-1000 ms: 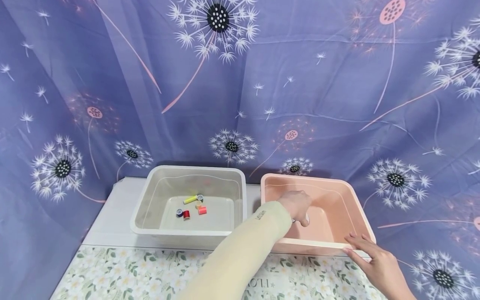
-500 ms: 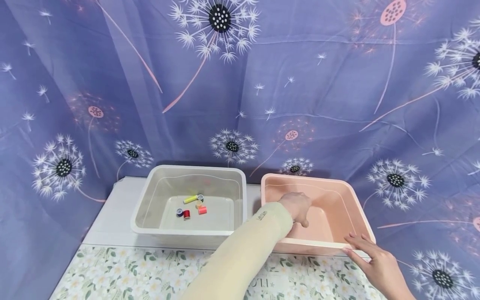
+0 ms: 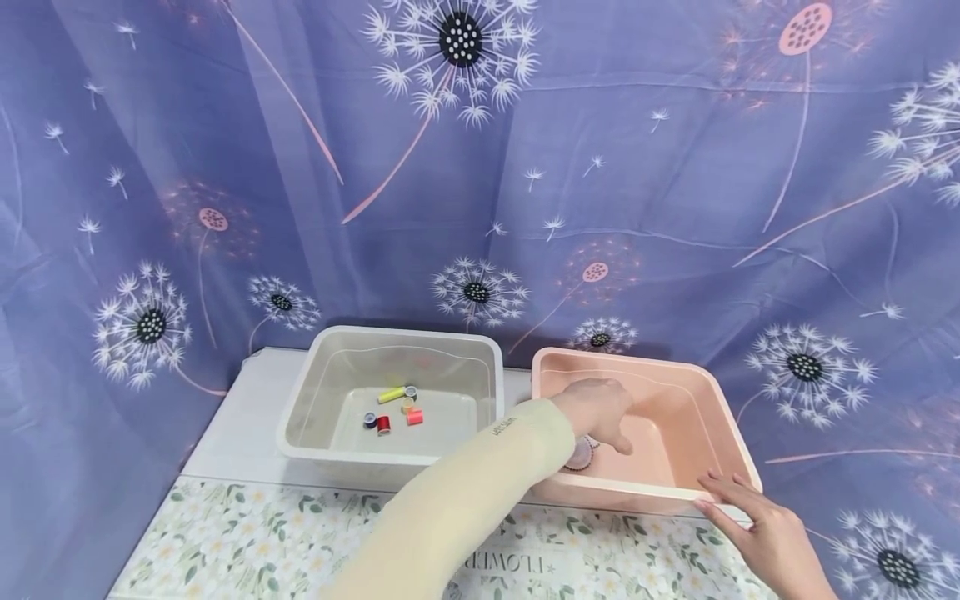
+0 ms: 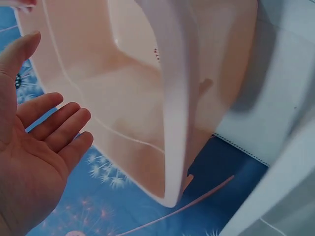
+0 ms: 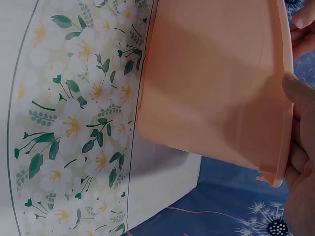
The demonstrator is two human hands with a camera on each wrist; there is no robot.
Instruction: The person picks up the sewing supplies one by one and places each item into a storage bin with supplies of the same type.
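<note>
My left hand (image 3: 596, 408) hangs inside the pink plastic bin (image 3: 727, 417), reaching in from the left in a cream sleeve. In the left wrist view its fingers (image 4: 69, 125) are spread and relaxed, with nothing in the palm. Below that hand, on the bin floor, lies a round pale thing (image 3: 581, 455) with a dark beaded edge, partly hidden by the sleeve. My right hand (image 3: 772, 533) holds the bin's front right corner, thumb on the outer rim and fingers over it; the right wrist view shows the thumb (image 5: 295, 88) against the rim.
A light grey bin (image 3: 315, 456) stands to the left, with several small thread spools (image 3: 384, 425) on its floor. Both bins sit on a white table with a floral cloth (image 3: 247, 533) along the front. A blue dandelion curtain (image 3: 420, 250) hangs behind.
My left thumb has moved off a pale thing at its tip, and the round beaded thing now shows below the hand. The right hand stays on the rim. The head view has shifted slightly.
</note>
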